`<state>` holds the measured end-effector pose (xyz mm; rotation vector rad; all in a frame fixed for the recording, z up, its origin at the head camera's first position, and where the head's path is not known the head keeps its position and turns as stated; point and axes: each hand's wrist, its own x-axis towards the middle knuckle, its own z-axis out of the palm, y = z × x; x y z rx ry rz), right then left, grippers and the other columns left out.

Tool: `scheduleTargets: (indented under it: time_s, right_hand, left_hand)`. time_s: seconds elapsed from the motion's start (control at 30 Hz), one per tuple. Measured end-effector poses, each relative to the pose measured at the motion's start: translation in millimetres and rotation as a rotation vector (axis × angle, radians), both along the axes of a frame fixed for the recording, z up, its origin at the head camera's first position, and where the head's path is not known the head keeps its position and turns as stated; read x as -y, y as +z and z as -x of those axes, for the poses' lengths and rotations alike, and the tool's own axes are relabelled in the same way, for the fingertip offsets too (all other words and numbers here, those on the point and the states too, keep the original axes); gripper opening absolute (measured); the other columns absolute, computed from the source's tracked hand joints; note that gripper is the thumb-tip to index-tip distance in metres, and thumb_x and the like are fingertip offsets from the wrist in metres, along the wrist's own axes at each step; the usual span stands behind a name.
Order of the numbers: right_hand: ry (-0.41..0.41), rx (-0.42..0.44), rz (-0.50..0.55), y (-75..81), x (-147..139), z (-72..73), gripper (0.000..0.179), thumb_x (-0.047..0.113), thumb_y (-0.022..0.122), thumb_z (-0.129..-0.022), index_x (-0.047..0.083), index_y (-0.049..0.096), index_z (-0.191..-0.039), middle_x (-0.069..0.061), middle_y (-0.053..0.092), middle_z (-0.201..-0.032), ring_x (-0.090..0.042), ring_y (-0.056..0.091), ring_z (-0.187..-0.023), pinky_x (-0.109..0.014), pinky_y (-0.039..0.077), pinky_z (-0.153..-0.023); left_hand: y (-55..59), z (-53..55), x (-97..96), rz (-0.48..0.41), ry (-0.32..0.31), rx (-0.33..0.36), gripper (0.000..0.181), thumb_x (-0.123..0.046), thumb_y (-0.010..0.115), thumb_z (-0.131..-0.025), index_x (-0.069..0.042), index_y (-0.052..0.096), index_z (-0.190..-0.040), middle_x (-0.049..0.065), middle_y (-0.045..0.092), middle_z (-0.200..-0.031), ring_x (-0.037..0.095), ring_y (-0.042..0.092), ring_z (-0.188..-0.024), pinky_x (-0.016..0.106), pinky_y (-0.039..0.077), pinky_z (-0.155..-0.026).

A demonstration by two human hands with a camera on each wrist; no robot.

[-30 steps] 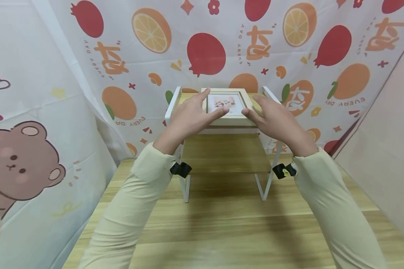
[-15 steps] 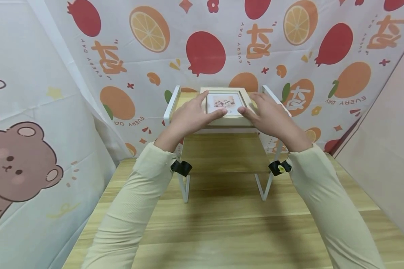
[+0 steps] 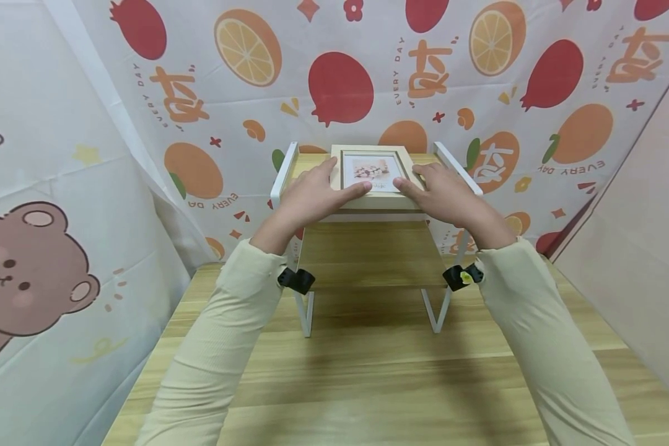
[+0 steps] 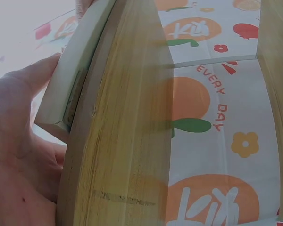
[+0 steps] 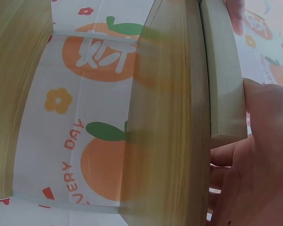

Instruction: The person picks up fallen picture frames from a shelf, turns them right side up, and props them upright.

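Note:
A pale wooden picture frame (image 3: 373, 199) lies face up on the top shelf (image 3: 435, 160) of a small two-tier rack, a floral picture showing in it. My left hand (image 3: 310, 193) holds its left side, thumb over the front part and fingers along the edge. At the opposite side my right hand (image 3: 448, 193) grips it likewise. In the left wrist view the frame's edge (image 4: 68, 89) rests against the shelf board, the left thumb touching it. The right wrist view has the right thumb by the frame's edge (image 5: 226, 80). Some fingertips are hidden behind the frame.
White metal sides (image 3: 285, 173) rise at both ends of the top shelf. A lower wooden shelf (image 3: 373, 254) sits beneath, and the rack's legs (image 3: 436, 310) stand on the wooden table (image 3: 362, 378). Fruit-printed cloth (image 3: 340, 87) hangs close behind; a bear-printed cloth (image 3: 39, 266) hangs at the left.
Both hands have slid slightly toward me along the frame's sides, the fingertips coming down from its far corners. The frame stays in place on the shelf.

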<state>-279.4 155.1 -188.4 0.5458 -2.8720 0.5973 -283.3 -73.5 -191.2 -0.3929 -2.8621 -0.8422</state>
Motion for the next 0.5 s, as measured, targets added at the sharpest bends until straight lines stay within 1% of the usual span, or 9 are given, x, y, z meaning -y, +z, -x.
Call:
scheduleTargets:
  time_s: [0.07, 0.17, 0.27, 0.37, 0.43, 0.5]
  right_hand:
    - [-0.008, 0.007, 0.007, -0.2, 0.2, 0.1, 0.065, 0.041, 0.043, -0.101, -0.007, 0.035, -0.145, -0.028, 0.041, -0.145, -0.04, 0.037, -0.136, -0.054, 0.032, -0.109]
    - [-0.025, 0.019, 0.012, -0.8, 0.5, 0.5, 0.067, 0.043, 0.042, -0.101, -0.005, 0.033, -0.146, -0.027, 0.039, -0.148, -0.039, 0.035, -0.138, -0.054, 0.03, -0.11]
    - [-0.044, 0.028, 0.022, -1.9, 0.4, 0.7, 0.068, 0.044, 0.042, -0.1, -0.004, 0.032, -0.148, -0.025, 0.038, -0.149, -0.037, 0.035, -0.138, -0.055, 0.031, -0.11]
    - [-0.052, 0.023, 0.057, -3.5, 0.0, 0.5, 0.064, 0.045, 0.044, -0.099, -0.001, 0.04, -0.144, -0.022, 0.048, -0.141, -0.034, 0.047, -0.126, -0.052, 0.038, -0.102]
    - [-0.058, 0.011, 0.079, -4.7, -0.2, -0.2, 0.059, 0.045, 0.045, -0.099, 0.001, 0.047, -0.138, -0.02, 0.057, -0.127, -0.032, 0.055, -0.111, -0.048, 0.043, -0.091]
    - [-0.065, -0.002, 0.091, -5.8, -0.2, -0.9, 0.052, 0.046, 0.045, -0.098, 0.003, 0.055, -0.126, -0.018, 0.061, -0.108, -0.029, 0.056, -0.094, -0.043, 0.043, -0.08]
  left_hand:
    - [0.1, -0.3, 0.7, -0.006, -0.007, 0.003, 0.094, -0.068, 0.056, -0.083, -0.012, 0.026, -0.153, 0.008, 0.044, -0.149, 0.025, 0.046, -0.13, 0.047, 0.041, -0.102]
    - [0.3, -0.7, 1.6, -0.03, -0.029, -0.001, 0.087, -0.066, 0.058, -0.083, -0.013, 0.034, -0.149, 0.007, 0.05, -0.141, 0.024, 0.051, -0.12, 0.045, 0.043, -0.096]
    - [0.3, -0.3, 2.2, -0.052, -0.054, -0.006, 0.079, -0.063, 0.059, -0.084, -0.016, 0.039, -0.144, 0.006, 0.056, -0.132, 0.023, 0.054, -0.109, 0.043, 0.044, -0.09]
    - [0.4, -0.3, 2.2, -0.057, -0.063, -0.009, 0.076, -0.062, 0.059, -0.084, -0.019, 0.04, -0.144, 0.006, 0.057, -0.13, 0.023, 0.053, -0.107, 0.042, 0.044, -0.088]
    - [0.8, -0.8, 1.6, -0.053, -0.061, -0.009, 0.076, -0.062, 0.059, -0.084, -0.019, 0.04, -0.144, 0.007, 0.057, -0.128, 0.023, 0.053, -0.107, 0.042, 0.043, -0.089]
    - [1.2, -0.9, 1.1, -0.041, -0.051, -0.008, 0.077, -0.063, 0.059, -0.084, -0.019, 0.04, -0.143, 0.008, 0.057, -0.127, 0.024, 0.052, -0.109, 0.043, 0.042, -0.09]
